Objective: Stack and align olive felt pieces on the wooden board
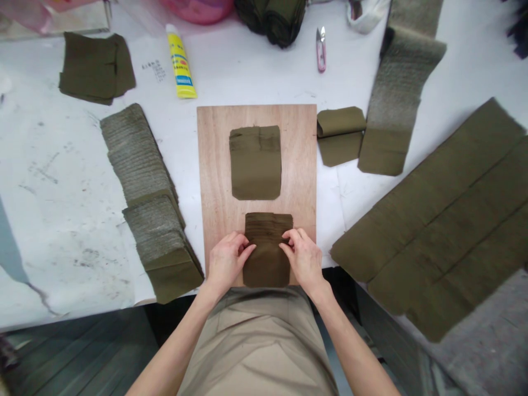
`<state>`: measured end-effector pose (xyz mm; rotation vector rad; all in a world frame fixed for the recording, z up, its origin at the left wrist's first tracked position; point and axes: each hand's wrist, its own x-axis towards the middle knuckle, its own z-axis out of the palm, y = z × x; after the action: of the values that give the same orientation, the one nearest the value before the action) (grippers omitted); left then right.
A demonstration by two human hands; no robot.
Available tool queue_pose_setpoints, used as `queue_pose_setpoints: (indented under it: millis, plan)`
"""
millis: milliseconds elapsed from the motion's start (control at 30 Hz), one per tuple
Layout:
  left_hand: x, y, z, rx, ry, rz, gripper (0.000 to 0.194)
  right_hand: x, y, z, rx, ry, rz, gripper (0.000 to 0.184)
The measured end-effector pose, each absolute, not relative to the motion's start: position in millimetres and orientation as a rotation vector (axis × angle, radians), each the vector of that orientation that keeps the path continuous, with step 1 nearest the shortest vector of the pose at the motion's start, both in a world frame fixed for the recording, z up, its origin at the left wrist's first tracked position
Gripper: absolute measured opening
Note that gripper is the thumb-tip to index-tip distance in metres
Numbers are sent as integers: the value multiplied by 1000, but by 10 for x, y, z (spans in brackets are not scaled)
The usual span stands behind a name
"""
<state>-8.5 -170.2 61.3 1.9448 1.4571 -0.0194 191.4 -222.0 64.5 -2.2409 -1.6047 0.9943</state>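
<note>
One olive cloth piece (267, 261) is grasped at its two sides by two hands, one edge pinched between thumb and fingers of the left hand (225, 258), the other by the right hand (305, 258). The cloth lies directly between the hands, on the near part of one wooden board (299, 165), its lower edge close to the board's front edge. A second piece (256, 170) is laid flat farther up, with a band of bare wood left between the two and wider margins left at its sides. To the board's left, one row of layered pieces (150, 203) is seen, too tightly overlapped to be counted. To the right, one folded piece (340, 148) is placed just beside the board, near one long strip (391, 99). Beyond the board's far edge, white tabletop (247, 71) is left showing between one yellow tube (181, 66) and one pair of snips (321, 52).
</note>
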Motion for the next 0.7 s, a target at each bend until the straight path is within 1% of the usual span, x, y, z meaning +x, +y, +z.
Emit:
queue_pose_setpoints:
  millis: [233, 367, 700]
  plan:
    - [-87, -1705, 625, 1922, 1453, -19, 19, 1913, -2268, 620, -2264, -1499, 1014, 12]
    - [-91, -1703, 614, 1926, 1447, -17, 19, 1915, -2300, 594, -2271, -1452, 1039, 11]
    - [-77, -1696, 624, 1943, 1465, -52, 20, 1917, -2241, 635, -2259, -1637, 994, 5]
